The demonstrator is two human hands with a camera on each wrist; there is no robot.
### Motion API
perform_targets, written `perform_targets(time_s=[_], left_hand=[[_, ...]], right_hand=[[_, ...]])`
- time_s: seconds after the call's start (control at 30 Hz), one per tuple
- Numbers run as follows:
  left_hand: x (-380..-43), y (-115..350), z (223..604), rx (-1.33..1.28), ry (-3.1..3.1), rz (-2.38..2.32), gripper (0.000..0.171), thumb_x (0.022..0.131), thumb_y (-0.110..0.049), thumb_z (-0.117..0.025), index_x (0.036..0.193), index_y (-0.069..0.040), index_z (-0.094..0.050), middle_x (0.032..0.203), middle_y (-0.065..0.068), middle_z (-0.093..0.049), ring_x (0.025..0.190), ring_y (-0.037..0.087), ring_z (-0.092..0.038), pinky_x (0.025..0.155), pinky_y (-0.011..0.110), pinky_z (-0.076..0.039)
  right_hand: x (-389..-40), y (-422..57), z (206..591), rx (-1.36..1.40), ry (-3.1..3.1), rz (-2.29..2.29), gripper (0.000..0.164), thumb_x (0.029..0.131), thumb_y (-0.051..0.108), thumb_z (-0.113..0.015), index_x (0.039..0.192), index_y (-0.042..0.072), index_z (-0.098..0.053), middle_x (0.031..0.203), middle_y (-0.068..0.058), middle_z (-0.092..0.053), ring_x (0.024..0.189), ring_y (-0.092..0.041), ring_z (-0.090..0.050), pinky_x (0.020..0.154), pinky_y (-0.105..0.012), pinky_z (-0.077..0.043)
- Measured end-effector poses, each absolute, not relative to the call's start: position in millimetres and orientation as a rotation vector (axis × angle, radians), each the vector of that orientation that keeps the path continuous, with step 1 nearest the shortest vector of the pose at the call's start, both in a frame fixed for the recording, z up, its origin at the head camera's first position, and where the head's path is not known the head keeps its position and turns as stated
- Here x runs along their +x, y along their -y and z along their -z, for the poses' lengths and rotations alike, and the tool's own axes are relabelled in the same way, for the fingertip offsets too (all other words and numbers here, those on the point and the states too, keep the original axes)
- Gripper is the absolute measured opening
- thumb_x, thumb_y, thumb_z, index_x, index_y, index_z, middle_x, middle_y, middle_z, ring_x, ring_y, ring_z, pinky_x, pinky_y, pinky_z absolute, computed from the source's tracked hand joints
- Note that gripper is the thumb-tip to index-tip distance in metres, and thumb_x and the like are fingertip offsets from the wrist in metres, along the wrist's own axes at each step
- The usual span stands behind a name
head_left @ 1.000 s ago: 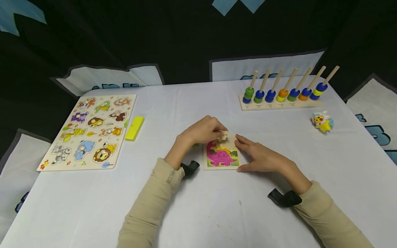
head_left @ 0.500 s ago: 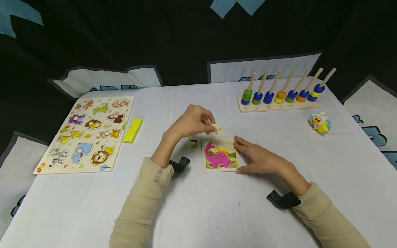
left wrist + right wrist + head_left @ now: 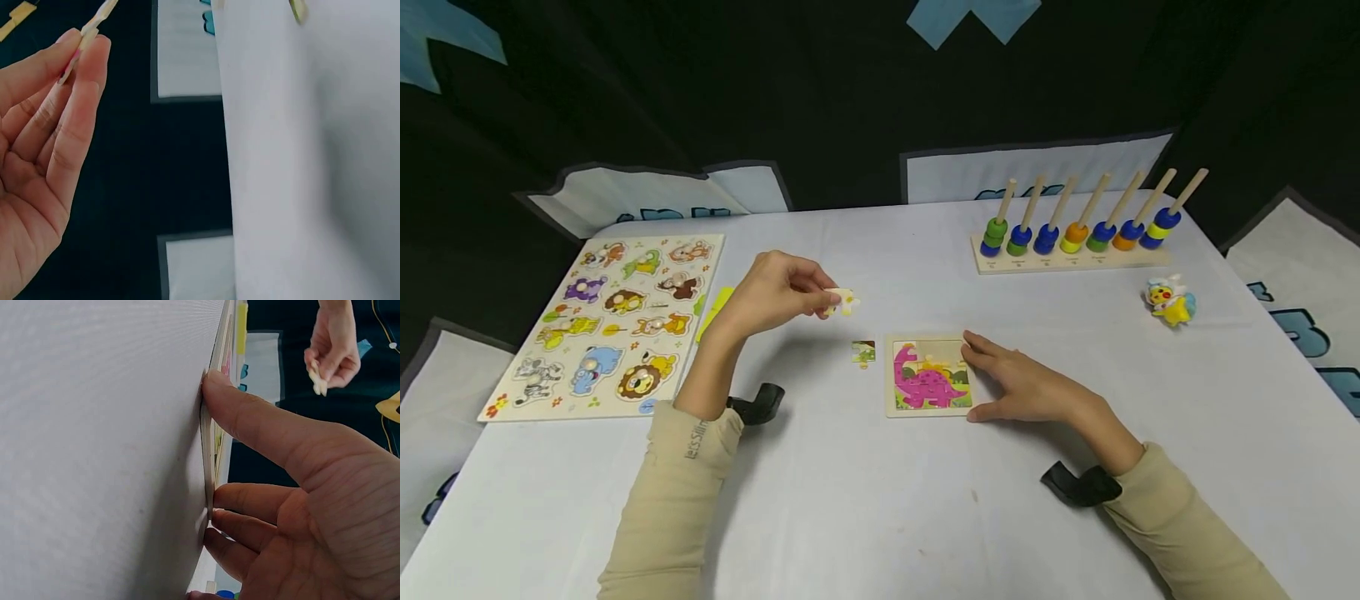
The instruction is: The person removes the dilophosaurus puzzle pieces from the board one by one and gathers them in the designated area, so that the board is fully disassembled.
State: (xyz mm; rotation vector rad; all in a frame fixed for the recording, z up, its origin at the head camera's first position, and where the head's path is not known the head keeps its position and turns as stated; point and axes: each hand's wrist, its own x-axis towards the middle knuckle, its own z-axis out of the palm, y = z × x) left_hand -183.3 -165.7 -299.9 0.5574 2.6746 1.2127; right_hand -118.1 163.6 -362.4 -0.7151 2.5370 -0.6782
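Note:
My left hand (image 3: 780, 293) pinches a small pale jigsaw piece (image 3: 844, 302) with yellow flower marks, raised over the table left of the puzzle. In the left wrist view the piece (image 3: 89, 34) shows edge-on between thumb and fingertips. A wooden tray puzzle (image 3: 890, 408) with a pink dinosaur picture lies flat, its upper part showing bare wood. My right hand (image 3: 1026, 385) rests at the tray's right side, fingers spread, thumb and fingertips touching the edge, as the right wrist view also shows. Another jigsaw piece (image 3: 863, 352), green and brown, lies on the table just left of the tray.
An animal peg puzzle board (image 3: 617, 325) lies at the left, with a yellow block (image 3: 718, 307) partly behind my left hand. At the back right stands a wooden peg stacker (image 3: 1075, 262) with coloured rings. A small yellow toy figure (image 3: 1171, 302) sits at the right.
My left hand has lifted the pale jigsaw piece away from the tray and carried it left, uncovering the green piece on the table. The right hand has stayed at the tray's edge.

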Motion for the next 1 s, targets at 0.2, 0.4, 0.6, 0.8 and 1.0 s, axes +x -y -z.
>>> perform_targets(time_s=[0.2,0.4,0.6,0.8,1.0], left_hand=[[-179.0,180.1,314.2,0.471,-2.609,-1.248,0.012,0.084,-0.013,-0.073,0.088,-0.002,-0.071,0.073,0.010,-0.071,0.069,0.030,-0.067,0.064,0.034,-0.055],[-183.0,180.1,329.6,0.407,-2.528,-1.245,0.017,0.083,-0.012,-0.073,0.096,-0.001,-0.070,0.069,0.006,-0.069,0.069,0.030,-0.067,0.065,0.033,-0.055],[-186.0,183.1,340.1,0.441,-2.493,-1.096,0.018,0.084,-0.008,-0.071,0.099,0.001,-0.069,0.060,0.003,-0.064,0.059,0.018,-0.062,0.059,0.024,-0.048],[-182.4,181.7,351.0,0.464,-2.422,-0.973,0.012,0.085,-0.007,-0.069,0.095,0.000,-0.067,0.059,0.002,-0.060,0.058,0.012,-0.060,0.058,0.025,-0.050],[-180.5,179.5,347.7,0.436,-2.500,-0.897,0.007,0.085,-0.008,-0.070,0.085,-0.002,-0.067,0.063,0.004,-0.064,0.056,0.013,-0.062,0.057,0.026,-0.051]], right_hand=[[-120.2,-162.6,361.3,-0.730,-2.546,0.673,0.089,0.080,0.030,-0.077,0.147,-0.003,-0.030,0.160,-0.018,-0.013,0.147,-0.039,-0.016,0.112,-0.059,-0.024],[-119.7,-162.3,361.2,-0.733,-2.529,0.691,0.088,0.080,0.030,-0.076,0.147,-0.004,-0.029,0.160,-0.019,-0.013,0.147,-0.039,-0.016,0.112,-0.059,-0.023],[-118.5,-161.1,363.7,-0.762,-2.550,0.707,0.088,0.080,0.031,-0.076,0.146,-0.005,-0.031,0.159,-0.020,-0.015,0.146,-0.040,-0.018,0.111,-0.060,-0.025],[-114.1,-162.9,365.7,-0.726,-2.537,0.690,0.087,0.080,0.032,-0.076,0.146,-0.004,-0.031,0.159,-0.019,-0.016,0.145,-0.041,-0.018,0.111,-0.061,-0.025],[-116.4,-163.7,364.1,-0.746,-2.553,0.682,0.087,0.080,0.032,-0.076,0.146,-0.005,-0.032,0.159,-0.020,-0.016,0.145,-0.041,-0.019,0.111,-0.058,-0.026]])
